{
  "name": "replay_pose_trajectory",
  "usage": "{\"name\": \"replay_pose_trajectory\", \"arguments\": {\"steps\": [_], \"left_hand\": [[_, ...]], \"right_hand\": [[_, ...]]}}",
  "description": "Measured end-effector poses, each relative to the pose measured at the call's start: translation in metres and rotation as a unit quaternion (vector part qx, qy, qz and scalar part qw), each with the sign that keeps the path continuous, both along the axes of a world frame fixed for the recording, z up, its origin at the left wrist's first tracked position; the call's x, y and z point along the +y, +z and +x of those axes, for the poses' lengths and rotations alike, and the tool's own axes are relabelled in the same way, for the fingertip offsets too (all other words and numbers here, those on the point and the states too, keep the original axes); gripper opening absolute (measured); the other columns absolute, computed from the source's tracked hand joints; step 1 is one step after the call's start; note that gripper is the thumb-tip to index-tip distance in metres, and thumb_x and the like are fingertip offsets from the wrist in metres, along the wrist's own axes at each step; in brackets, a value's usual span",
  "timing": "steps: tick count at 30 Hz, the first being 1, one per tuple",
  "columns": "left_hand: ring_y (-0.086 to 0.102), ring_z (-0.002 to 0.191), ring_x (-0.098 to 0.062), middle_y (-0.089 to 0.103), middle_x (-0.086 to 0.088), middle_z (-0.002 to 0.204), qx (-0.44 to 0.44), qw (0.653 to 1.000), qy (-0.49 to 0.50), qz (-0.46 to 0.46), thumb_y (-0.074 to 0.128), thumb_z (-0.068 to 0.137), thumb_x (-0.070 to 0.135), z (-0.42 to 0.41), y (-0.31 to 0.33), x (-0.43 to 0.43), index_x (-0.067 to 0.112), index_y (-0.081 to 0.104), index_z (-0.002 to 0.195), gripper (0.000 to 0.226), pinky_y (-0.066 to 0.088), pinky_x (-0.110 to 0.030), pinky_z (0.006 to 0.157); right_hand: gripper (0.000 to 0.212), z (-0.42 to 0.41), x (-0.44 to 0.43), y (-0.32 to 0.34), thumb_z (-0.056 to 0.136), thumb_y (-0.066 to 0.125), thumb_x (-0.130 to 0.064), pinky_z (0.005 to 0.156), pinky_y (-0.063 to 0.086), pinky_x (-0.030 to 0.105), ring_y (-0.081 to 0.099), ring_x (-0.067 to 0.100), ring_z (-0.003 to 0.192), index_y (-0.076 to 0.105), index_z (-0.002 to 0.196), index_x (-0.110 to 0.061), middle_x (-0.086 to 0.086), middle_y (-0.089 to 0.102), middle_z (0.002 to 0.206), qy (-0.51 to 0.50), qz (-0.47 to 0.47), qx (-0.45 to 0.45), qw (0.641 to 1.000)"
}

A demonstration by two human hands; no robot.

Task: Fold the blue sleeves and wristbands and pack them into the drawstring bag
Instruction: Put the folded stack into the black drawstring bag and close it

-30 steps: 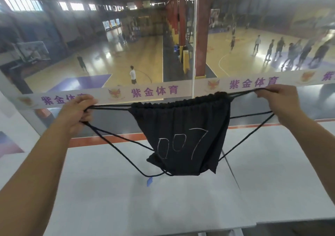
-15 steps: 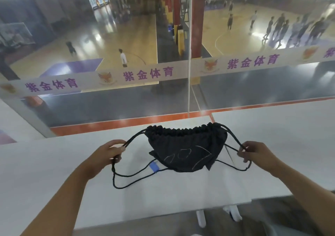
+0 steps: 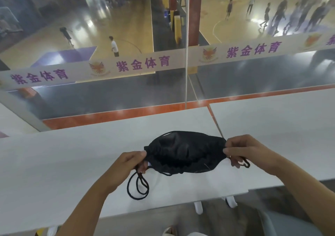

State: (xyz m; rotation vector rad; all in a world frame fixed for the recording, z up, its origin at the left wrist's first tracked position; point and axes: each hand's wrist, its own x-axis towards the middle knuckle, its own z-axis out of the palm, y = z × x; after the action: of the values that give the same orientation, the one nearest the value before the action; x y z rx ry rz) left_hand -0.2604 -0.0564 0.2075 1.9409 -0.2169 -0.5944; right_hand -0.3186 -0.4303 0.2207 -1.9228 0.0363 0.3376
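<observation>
There is one small black cloth drawstring bag [image 3: 184,152], and two bare hands hold it. The bag sits low over the long white bench [image 3: 72,163], near the front edge. Its mouth faces up and is pulled open wide, like an oval. Inside it looks dark, and I cannot tell what is in it. The rim of the bag is all bunched and wrinkly.

The left hand [image 3: 126,166] is pinched tight on the left side of the rim. Two loops of thin black cord [image 3: 138,186] hang down from that hand and lie on the bench. The right hand [image 3: 244,152] is pinched tight on the right side of the rim. A short bit of black cord pokes out by its fingers.

There are two white bench tops side by side, with a thin gap between them. Behind them is a glass wall with a white banner strip [image 3: 145,65] with purple writing. Past the glass is a big wooden sports court [image 3: 108,23] with many people on it.
</observation>
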Motion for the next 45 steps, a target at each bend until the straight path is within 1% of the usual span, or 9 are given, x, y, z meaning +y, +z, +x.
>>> {"name": "replay_pose_trajectory", "arguments": {"steps": [3, 7, 10, 13, 18, 24, 33, 40, 45], "left_hand": [[0.061, 0.069, -0.020, 0.055, -0.005, 0.062, -0.027, 0.998, 0.055, 0.007, 0.047, 0.103, 0.035, 0.007, 0.003, -0.004, 0.019, 0.057, 0.057, 0.050, 0.052, -0.040, 0.090], [0.068, 0.092, -0.023, 0.067, -0.012, 0.089, -0.059, 0.996, 0.067, 0.012, 0.048, 0.103, 0.035, 0.034, 0.013, -0.007, 0.006, 0.069, 0.092, 0.038, 0.056, -0.020, 0.086], [0.063, 0.113, -0.005, 0.067, 0.012, 0.119, -0.012, 0.999, -0.044, -0.012, 0.062, 0.096, 0.034, 0.040, 0.016, -0.008, 0.029, 0.063, 0.122, 0.026, 0.055, -0.024, 0.092], [0.063, 0.113, -0.006, 0.068, 0.013, 0.119, -0.053, 0.996, -0.072, 0.028, 0.078, 0.085, 0.017, 0.035, 0.006, -0.025, 0.019, 0.061, 0.105, 0.026, 0.053, -0.031, 0.096], [0.070, 0.087, -0.028, 0.068, -0.010, 0.088, -0.173, 0.984, 0.003, 0.042, 0.065, 0.092, 0.006, 0.053, 0.030, -0.053, 0.013, 0.054, 0.086, 0.014, 0.061, -0.047, 0.080], [0.073, 0.084, -0.033, 0.070, -0.014, 0.102, -0.146, 0.987, 0.061, 0.005, 0.061, 0.096, 0.004, 0.091, 0.082, -0.040, 0.017, 0.051, 0.100, 0.017, 0.064, -0.041, 0.072], [0.070, 0.096, -0.026, 0.071, -0.006, 0.110, -0.084, 0.993, 0.077, 0.024, 0.073, 0.090, 0.021, 0.081, 0.047, -0.018, 0.024, 0.059, 0.114, 0.028, 0.063, -0.037, 0.065], [0.036, 0.060, -0.016, 0.044, 0.001, 0.059, -0.069, 0.982, 0.033, 0.172, 0.060, 0.076, 0.074, 0.085, 0.081, 0.008, 0.015, 0.052, 0.062, 0.061, 0.033, -0.029, 0.062], [0.029, 0.048, -0.009, 0.039, 0.003, 0.056, -0.115, 0.987, 0.087, -0.067, 0.063, 0.095, 0.032, 0.092, 0.140, 0.006, 0.012, 0.065, 0.082, 0.024, 0.026, -0.017, 0.044]], "right_hand": [[0.025, 0.009, -0.005, 0.007, 0.093, 0.064, -0.012, 0.068, 0.045, 0.029, 0.053, 0.022, 0.063, 0.072, 0.070, -0.007, 0.018, 0.057, 0.064, -0.018, 0.029, -0.011, 0.999], [0.019, 0.042, -0.020, 0.016, 0.094, 0.065, -0.015, 0.090, 0.046, 0.039, 0.062, 0.025, 0.084, 0.072, 0.077, -0.008, 0.014, 0.068, 0.081, 0.005, -0.025, -0.012, 1.000], [0.022, 0.055, -0.022, 0.017, 0.098, 0.060, -0.018, 0.068, 0.050, 0.034, 0.052, 0.028, 0.065, 0.062, 0.083, -0.003, 0.016, 0.056, 0.069, 0.076, -0.035, 0.056, 0.995], [0.024, 0.059, -0.015, 0.011, 0.098, 0.061, -0.027, 0.052, 0.036, 0.027, 0.035, 0.024, 0.058, 0.062, 0.082, -0.010, 0.013, 0.047, 0.065, 0.081, -0.075, 0.064, 0.992], [0.011, 0.077, -0.019, 0.028, 0.090, 0.072, -0.023, 0.069, 0.043, 0.034, 0.051, 0.021, 0.076, 0.074, 0.081, -0.018, 0.013, 0.064, 0.085, 0.019, -0.080, -0.034, 0.996], [0.019, 0.092, -0.039, 0.062, 0.083, 0.079, -0.022, 0.084, 0.048, 0.037, 0.063, 0.026, 0.089, 0.072, 0.099, -0.015, 0.007, 0.071, 0.093, -0.027, -0.121, -0.089, 0.988], [0.023, 0.077, -0.015, 0.044, 0.093, 0.065, -0.017, 0.054, 0.032, 0.029, 0.045, 0.019, 0.057, 0.068, 0.072, -0.007, -0.001, 0.052, 0.057, -0.110, -0.257, -0.163, 0.946], [0.052, 0.080, -0.020, 0.073, 0.093, 0.067, -0.028, 0.053, 0.023, 0.028, 0.022, 0.016, 0.052, 0.042, 0.048, -0.022, -0.002, 0.027, 0.053, -0.082, 0.001, -0.049, 0.995], [0.052, 0.089, 0.002, 0.111, 0.096, 0.064, -0.031, 0.052, 0.028, 0.027, 0.029, 0.012, 0.046, 0.051, 0.047, -0.023, -0.007, 0.035, 0.046, -0.221, 0.065, -0.181, 0.956]]}}
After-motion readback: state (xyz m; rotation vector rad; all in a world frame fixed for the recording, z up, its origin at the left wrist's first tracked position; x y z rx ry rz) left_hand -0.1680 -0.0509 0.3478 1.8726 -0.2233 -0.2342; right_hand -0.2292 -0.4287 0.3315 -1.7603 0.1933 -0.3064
